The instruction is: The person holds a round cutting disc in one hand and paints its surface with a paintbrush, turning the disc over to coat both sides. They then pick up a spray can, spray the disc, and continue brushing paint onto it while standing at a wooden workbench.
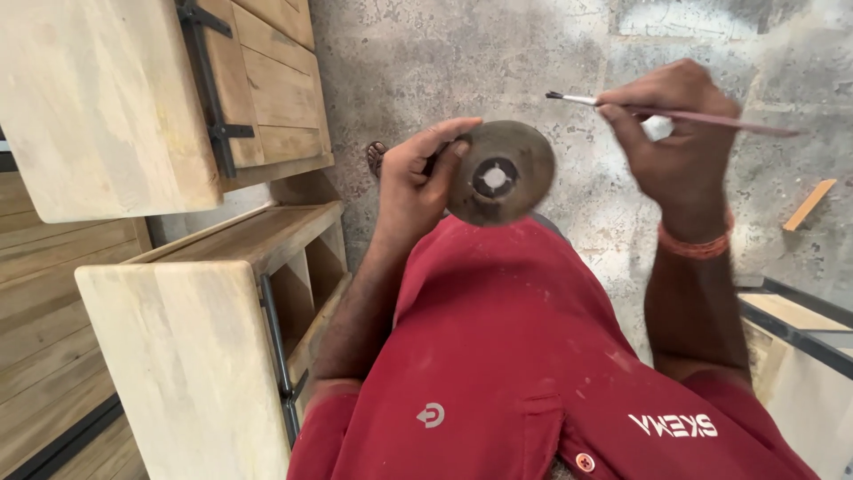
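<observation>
While the left hand [416, 182] pinches a round, dark metal disc [500, 172] by its edge, thumb on the face and fingers behind, the right hand [677, 133] is closed around a thin paintbrush [675, 114], holding it level with its dark bristle tip pointing left, just above the disc and not touching it. The disc sits in the air in front of the chest, tilted toward the camera, its centre hole ringed by a darker collar. As far as can be judged, the brushwork on the disc is not finished: the face looks dull and mottled, and no wet coat or clean stroke can be made out. An orange band [696, 244] circles the right wrist.

Below the arms is a red shirt [498, 347] carrying a small white round emblem and a line of white lettering on the chest. Pale wooden cabinets [178, 347] with black metal fittings stand to the left on a grey concrete floor [533, 53], where a wood offcut [809, 204] lies at the right.
</observation>
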